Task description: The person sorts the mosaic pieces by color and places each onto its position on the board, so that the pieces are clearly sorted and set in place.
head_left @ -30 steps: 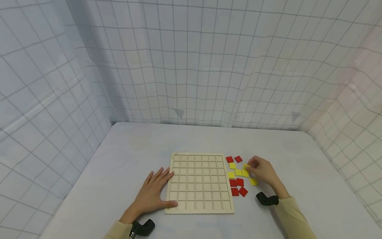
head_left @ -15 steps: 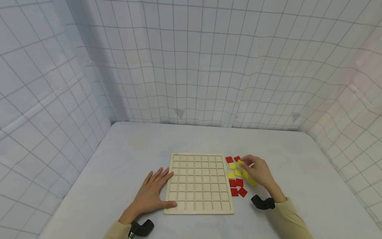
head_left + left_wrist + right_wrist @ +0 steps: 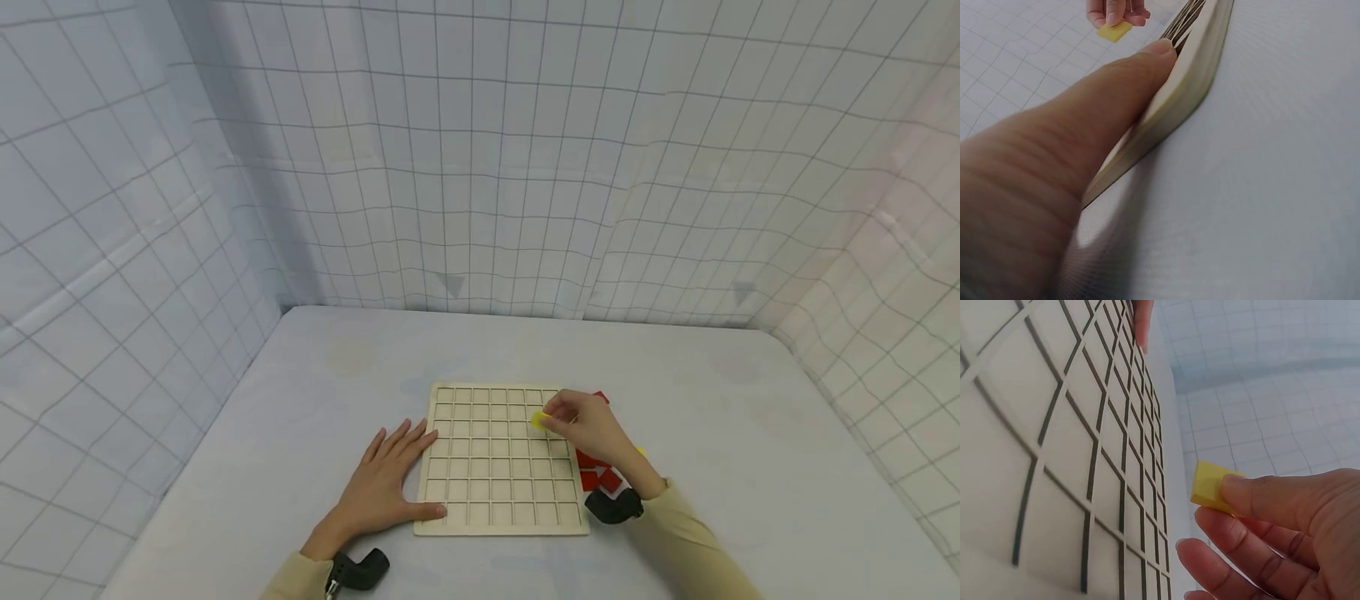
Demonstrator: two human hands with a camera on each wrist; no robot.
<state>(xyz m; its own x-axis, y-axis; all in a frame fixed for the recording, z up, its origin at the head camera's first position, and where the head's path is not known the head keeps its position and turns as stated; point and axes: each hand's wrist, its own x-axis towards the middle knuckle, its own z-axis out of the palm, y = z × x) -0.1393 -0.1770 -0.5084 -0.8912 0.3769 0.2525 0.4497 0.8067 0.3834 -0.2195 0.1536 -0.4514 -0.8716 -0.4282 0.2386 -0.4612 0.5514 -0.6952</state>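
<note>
A pale wooden grid board [image 3: 500, 492] with rows of square recesses lies flat on the table, its recesses bare. My left hand [image 3: 386, 483] rests along the board's left edge with fingers spread; its thumb [image 3: 1129, 78] lies over the front left rim. Between thumb and fingertips my right hand [image 3: 588, 425] pinches a yellow square tile [image 3: 1213, 484]. That hand hovers above the right part of the board, the tile tilted and held clear of the grid in the right wrist view.
Several red square tiles [image 3: 588, 481] lie beside the board's right edge, partly hidden under my right hand and forearm. A bit of another yellow tile [image 3: 641, 451] shows beside the right wrist. White grid-patterned curtains [image 3: 495, 167] surround the table [image 3: 360, 350].
My right hand has picked a yellow tile from the loose ones on the right and carried it left over the board. My left hand has stayed in place.
</note>
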